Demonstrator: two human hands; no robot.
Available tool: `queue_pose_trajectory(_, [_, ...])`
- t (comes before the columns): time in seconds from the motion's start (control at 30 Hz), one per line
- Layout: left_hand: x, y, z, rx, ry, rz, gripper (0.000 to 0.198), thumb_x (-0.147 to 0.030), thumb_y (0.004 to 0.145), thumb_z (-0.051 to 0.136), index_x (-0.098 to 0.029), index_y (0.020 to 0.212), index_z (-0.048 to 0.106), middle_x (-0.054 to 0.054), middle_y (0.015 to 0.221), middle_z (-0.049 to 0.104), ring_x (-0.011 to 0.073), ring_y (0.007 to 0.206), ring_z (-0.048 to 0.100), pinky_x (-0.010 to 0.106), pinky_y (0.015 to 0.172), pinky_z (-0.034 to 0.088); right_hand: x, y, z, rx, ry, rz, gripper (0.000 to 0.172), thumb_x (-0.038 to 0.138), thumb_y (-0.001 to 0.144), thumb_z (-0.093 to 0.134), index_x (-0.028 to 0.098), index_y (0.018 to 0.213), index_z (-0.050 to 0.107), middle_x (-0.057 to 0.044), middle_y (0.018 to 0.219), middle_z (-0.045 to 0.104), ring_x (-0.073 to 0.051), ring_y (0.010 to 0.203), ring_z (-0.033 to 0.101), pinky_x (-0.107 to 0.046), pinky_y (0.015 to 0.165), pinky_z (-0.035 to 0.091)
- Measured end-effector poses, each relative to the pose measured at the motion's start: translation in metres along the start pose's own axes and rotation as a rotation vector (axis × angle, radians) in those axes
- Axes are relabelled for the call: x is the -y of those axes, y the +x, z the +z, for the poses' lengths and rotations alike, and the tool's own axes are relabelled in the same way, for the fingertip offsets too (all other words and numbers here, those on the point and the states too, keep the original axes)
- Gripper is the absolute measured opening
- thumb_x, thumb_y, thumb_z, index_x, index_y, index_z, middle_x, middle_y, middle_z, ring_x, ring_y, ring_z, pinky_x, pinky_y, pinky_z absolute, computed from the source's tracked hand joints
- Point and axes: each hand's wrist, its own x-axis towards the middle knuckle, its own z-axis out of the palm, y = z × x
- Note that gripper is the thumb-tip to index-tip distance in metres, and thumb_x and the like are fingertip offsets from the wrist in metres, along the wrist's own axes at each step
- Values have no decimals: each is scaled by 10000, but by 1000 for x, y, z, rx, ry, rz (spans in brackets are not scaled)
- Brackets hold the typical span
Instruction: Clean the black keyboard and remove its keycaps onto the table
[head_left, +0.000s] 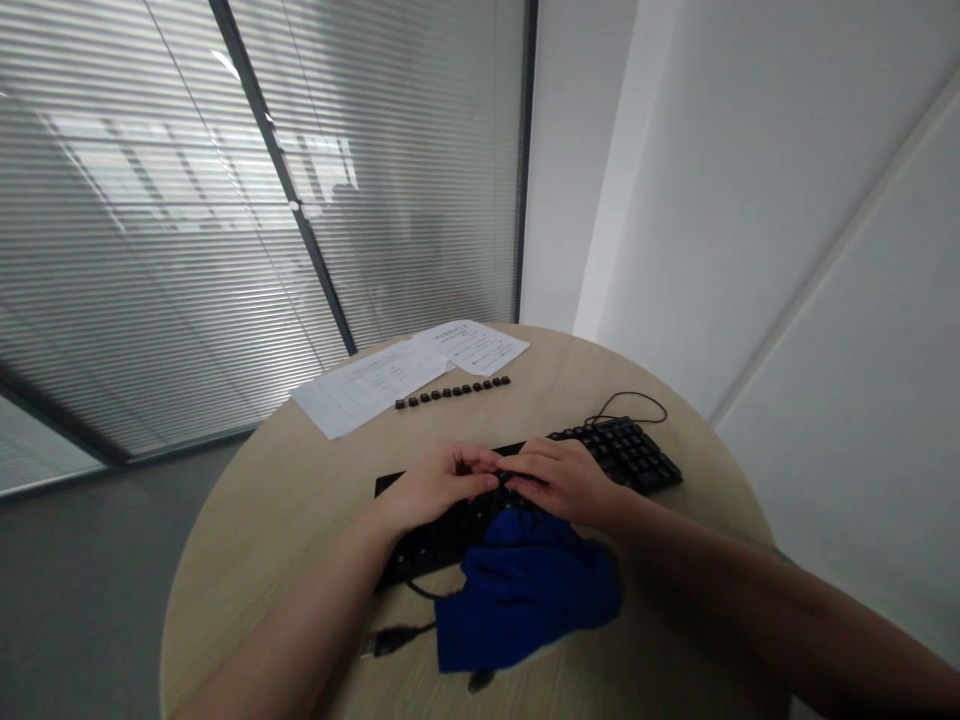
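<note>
A black keyboard (450, 535) lies aslant on the round table, its number pad (634, 455) showing to the right. Over its middle my left hand (442, 485) is closed, with thumb and curled fingers brought together. My right hand (559, 480) meets it there, its fingers bent and the tips touching or nearly touching the left ones. Whatever lies between the fingertips is too small and dark to make out. A crumpled blue cloth (529, 590) covers part of the keyboard's near edge, just below my right hand.
Several loose black keycaps (457, 391) stand in a row behind the keyboard. Printed sheets (375, 385) lie at the table's far left. A USB plug (386, 641) rests left of the cloth, and a looped cable (634, 395) lies behind the number pad. White wall stands to the right.
</note>
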Motion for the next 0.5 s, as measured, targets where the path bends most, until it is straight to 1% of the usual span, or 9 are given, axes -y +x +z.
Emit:
queue_pose_trajectory(0.07, [3,2,1,14,29,8,281,-326,811,683,-168,1037,737,15,831,722,117,689,576,246,653,422,-2,-2,2,7,8,7,217,343,958,581,260,1129,687,-19,882,726,-128,755,646,-233,621,424])
queue_pose_trajectory(0.13, [6,4,0,1,65,14,333,-343,820,669,-170,1098,724,28,868,734,133,709,597,254,656,435,-2,-3,3,19,8,29,188,346,949,596,252,1079,694,-21,887,726,-136,763,646,-239,634,430])
queue_pose_trajectory(0.2, [8,5,-4,-59,137,19,368,-355,832,646,-173,1145,707,42,924,746,157,762,626,273,691,460,-4,-3,3,24,0,56,168,346,944,604,240,1035,696,-27,881,724,-147,769,646,-247,647,442])
queue_pose_trajectory(0.27, [9,3,-11,-167,302,34,351,-357,851,614,-184,1140,710,47,969,752,180,820,644,301,752,476,-9,-3,0,26,-6,98,161,340,943,604,231,1018,696,-37,893,724,-161,802,652,-258,683,463])
queue_pose_trajectory(0.37, [6,-2,-25,-317,676,65,275,-345,885,556,-192,1008,749,56,972,749,203,848,644,328,803,466,-27,-4,-8,2,-29,217,160,334,935,606,230,1015,698,-50,905,717,-186,842,653,-285,735,486])
queue_pose_trajectory(0.43, [4,-5,-33,-353,853,68,278,-336,901,521,-183,903,754,68,929,742,210,832,641,326,785,458,-46,-4,-13,-48,-61,340,164,328,913,623,223,1014,698,-55,889,707,-196,820,646,-301,736,489])
queue_pose_trajectory(0.47, [4,-6,-36,-357,904,66,292,-334,908,506,-179,867,750,72,902,738,211,822,640,320,768,455,-57,-4,-15,-64,-74,405,173,323,897,637,215,1020,694,-57,886,704,-199,811,641,-308,741,488])
queue_pose_trajectory(0.5, [4,-7,-39,-358,936,61,304,-335,913,495,-177,848,746,73,878,733,211,811,639,314,749,451,-69,-3,-16,-51,-77,469,186,315,878,653,206,1025,690,-56,887,703,-200,804,637,-312,749,486])
